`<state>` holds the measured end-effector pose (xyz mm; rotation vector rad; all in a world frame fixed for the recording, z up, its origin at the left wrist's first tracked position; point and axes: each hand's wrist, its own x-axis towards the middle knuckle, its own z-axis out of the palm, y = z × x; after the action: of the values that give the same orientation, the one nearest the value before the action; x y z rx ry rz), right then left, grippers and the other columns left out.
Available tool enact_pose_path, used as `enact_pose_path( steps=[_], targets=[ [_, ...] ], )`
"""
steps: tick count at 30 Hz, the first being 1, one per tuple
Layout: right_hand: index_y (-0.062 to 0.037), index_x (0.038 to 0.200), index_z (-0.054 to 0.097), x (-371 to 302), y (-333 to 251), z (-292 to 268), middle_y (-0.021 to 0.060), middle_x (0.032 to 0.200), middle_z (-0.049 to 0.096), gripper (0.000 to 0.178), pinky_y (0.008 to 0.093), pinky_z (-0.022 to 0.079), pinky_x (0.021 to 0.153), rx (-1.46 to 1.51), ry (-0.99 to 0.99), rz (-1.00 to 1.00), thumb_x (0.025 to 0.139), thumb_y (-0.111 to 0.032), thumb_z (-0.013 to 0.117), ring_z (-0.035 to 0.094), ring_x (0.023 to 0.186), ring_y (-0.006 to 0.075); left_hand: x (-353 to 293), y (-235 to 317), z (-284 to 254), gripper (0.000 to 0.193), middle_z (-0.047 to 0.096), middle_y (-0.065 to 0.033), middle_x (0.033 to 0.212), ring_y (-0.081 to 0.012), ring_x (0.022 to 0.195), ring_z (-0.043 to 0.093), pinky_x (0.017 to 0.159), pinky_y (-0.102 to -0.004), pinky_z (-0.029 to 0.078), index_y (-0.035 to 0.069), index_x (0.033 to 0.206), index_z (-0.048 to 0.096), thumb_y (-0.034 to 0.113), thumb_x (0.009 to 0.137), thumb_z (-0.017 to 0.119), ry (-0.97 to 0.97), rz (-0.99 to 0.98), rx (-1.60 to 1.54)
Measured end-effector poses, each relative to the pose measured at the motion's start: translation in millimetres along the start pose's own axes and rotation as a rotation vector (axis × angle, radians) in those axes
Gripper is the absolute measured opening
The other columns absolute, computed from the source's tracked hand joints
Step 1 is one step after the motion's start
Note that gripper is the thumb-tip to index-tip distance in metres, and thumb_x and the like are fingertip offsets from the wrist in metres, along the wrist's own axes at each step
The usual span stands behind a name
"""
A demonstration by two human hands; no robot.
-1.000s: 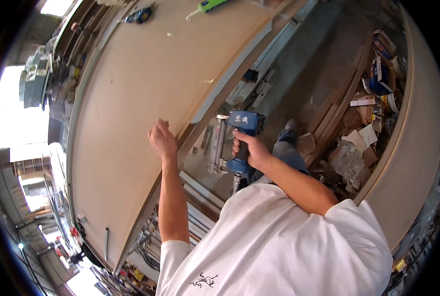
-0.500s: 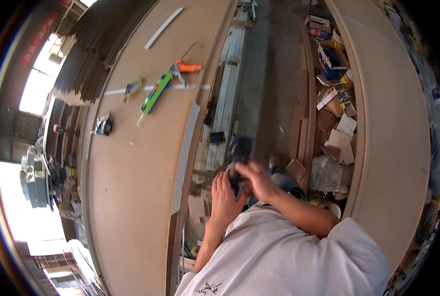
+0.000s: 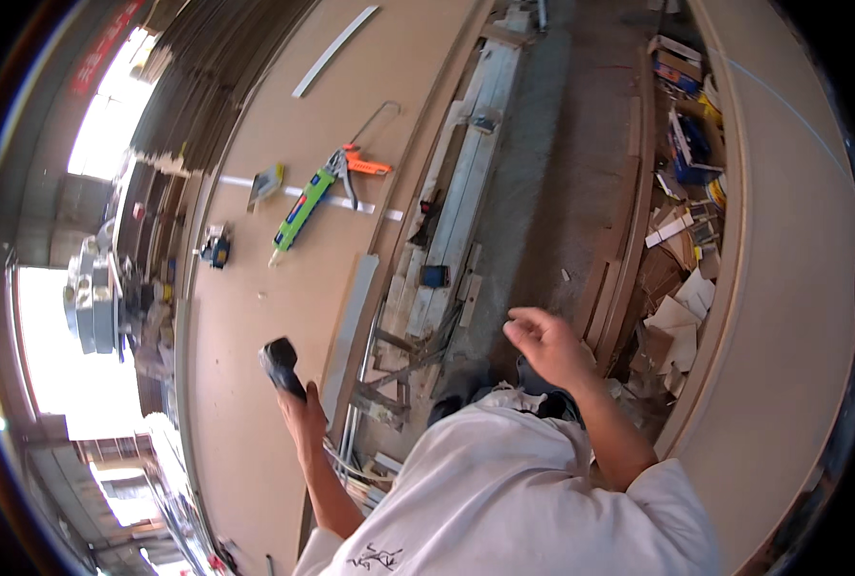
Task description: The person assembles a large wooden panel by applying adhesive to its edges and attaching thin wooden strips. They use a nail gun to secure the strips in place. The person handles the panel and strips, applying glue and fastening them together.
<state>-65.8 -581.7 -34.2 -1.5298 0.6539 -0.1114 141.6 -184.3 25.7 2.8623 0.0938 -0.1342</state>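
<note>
In the head view, the left hand (image 3: 303, 415) is closed around the narrow grip of a dark handheld tool with a blocky head (image 3: 281, 363), raised near the inner edge of the long, flat tan counter (image 3: 240, 461); whether the tool touches the surface cannot be told. The right hand (image 3: 552, 349) is empty, its fingers loosely bent, well apart from the tool and over the gap between the counter and a second long tan panel (image 3: 792, 259). Farther up the counter lie a green caulking gun with an orange handle (image 3: 303, 213), a small dark-blue tool (image 3: 218, 250) left of its nozzle, and a thin white strip (image 3: 335, 50). In the gap, a small blue box-shaped object (image 3: 434, 276) rests by long pale planks (image 3: 474, 178); torn cardboard pieces (image 3: 675, 341) lie beside the panel.
</note>
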Motion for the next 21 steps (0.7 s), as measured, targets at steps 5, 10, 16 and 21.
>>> enact_pose_path(
  steps=[5, 10, 16, 21],
  targets=[
    [0.0039, 0.125, 0.067, 45.7, -13.7, -36.0, 0.0136, 0.1, 0.076, 0.04, 0.0324, 0.056, 0.086, 0.02, 0.072, -0.086, 0.101, -0.027, 0.07, 0.072, 0.092, 0.019, 54.9, -40.2, 38.2, 0.059, 0.063, -0.0332, 0.118, -0.0512, 0.112, 0.06, 0.096, -0.0567, 0.049, -0.007, 0.122, 0.054, 0.044, 0.095, 0.067, -0.067, -0.007, 0.32],
    [0.0007, 0.125, 0.067, 82.1, -28.5, -63.2, 0.0132, 0.101, 0.076, 0.036, 0.0335, 0.056, 0.086, -0.072, 0.122, -0.018, 0.1, -0.025, 0.072, 0.072, 0.094, 0.0196, 93.4, -11.8, 55.7, 0.064, 0.069, -0.0318, 0.11, -0.0506, 0.103, 0.067, 0.088, -0.0584, 0.052, -0.005, 0.109, 0.069, 0.056, 0.103, 0.051, -0.162, -0.051, 0.524],
    [0.0015, 0.128, 0.065, 131.4, -10.4, -83.1, 0.0146, 0.103, 0.076, 0.047, 0.0358, 0.057, 0.083, -0.166, 0.165, 0.119, 0.101, -0.037, 0.068, 0.073, 0.095, 0.0246, 149.3, 173.5, 40.3, 0.031, 0.066, -0.0145, 0.111, -0.0317, 0.108, 0.06, 0.101, -0.0434, 0.045, 0.0, 0.118, 0.066, 0.027, 0.102, 0.066, -0.067, 0.299, -0.328],
    [0.0009, 0.129, 0.064, 183.1, -40.3, -109.4, 0.0192, 0.113, 0.072, 0.048, 0.0426, 0.054, 0.092, -0.649, 0.137, 0.031, 0.098, -0.036, 0.071, 0.069, 0.107, 0.034, 124.2, 418.4, 24.3, 0.017, 0.06, -0.009, 0.1, -0.0231, 0.097, 0.055, 0.09, -0.0388, 0.044, 0.008, 0.095, 0.061, 0.021, 0.099, 0.069, -0.554, 0.834, -1.337]
  ],
)
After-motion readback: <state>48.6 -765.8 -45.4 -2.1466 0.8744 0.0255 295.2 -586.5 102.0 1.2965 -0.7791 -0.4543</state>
